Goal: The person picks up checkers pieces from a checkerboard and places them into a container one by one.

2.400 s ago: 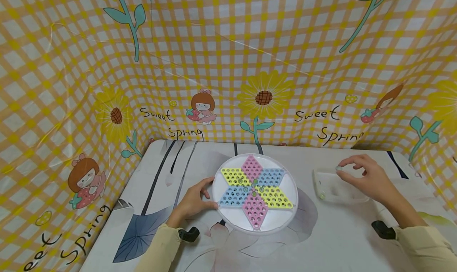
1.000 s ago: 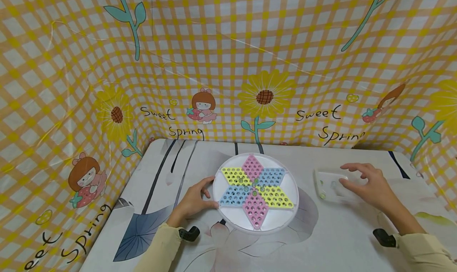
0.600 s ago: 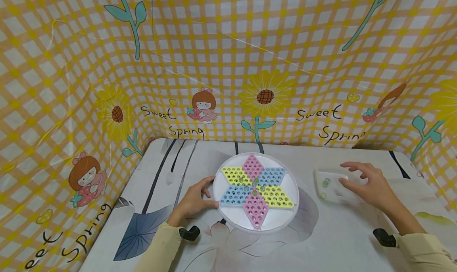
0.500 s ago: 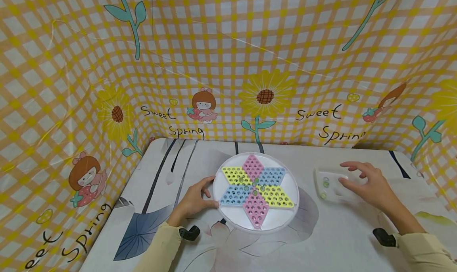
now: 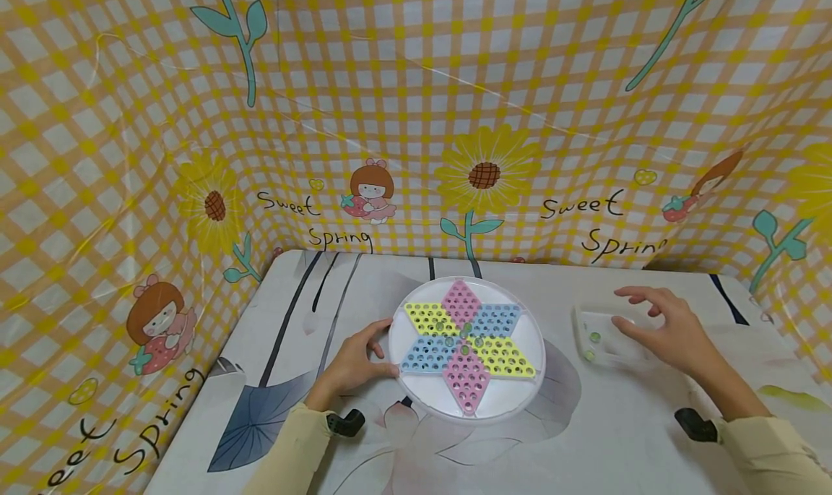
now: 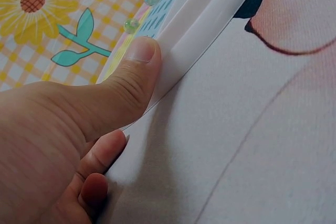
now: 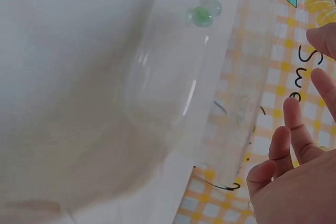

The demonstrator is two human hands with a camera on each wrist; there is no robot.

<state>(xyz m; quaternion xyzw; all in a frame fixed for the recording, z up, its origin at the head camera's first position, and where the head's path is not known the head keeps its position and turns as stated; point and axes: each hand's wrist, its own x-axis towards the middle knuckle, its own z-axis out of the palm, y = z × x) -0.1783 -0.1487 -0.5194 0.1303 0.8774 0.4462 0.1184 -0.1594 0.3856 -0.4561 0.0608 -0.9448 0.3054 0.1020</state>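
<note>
A round white Chinese checkers board (image 5: 416, 394) with a pink, yellow and blue star lies on the table, several glass marbles (image 5: 465, 329) at its middle. My left hand (image 5: 354, 359) grips the board's left rim; in the left wrist view its thumb (image 6: 140, 56) presses on the edge. My right hand (image 5: 669, 332) hovers over a clear plastic tray (image 5: 624, 309) to the right, its thumb and forefinger spread apart with nothing between them. Inside the tray, green-tinged marbles (image 7: 202, 17) sit toward its left side. Part of the tray is hidden behind the right hand.
A white flower-print cloth (image 5: 520, 459) covers the table. Behind and to the left hangs a yellow checked curtain (image 5: 403, 105) with sunflowers. Each wrist wears a black camera (image 5: 346, 423).
My right thumb and forefinger have parted and let go of a marble, which has dropped into the tray and rolled among the others. My left hand has stayed at the board's rim.
</note>
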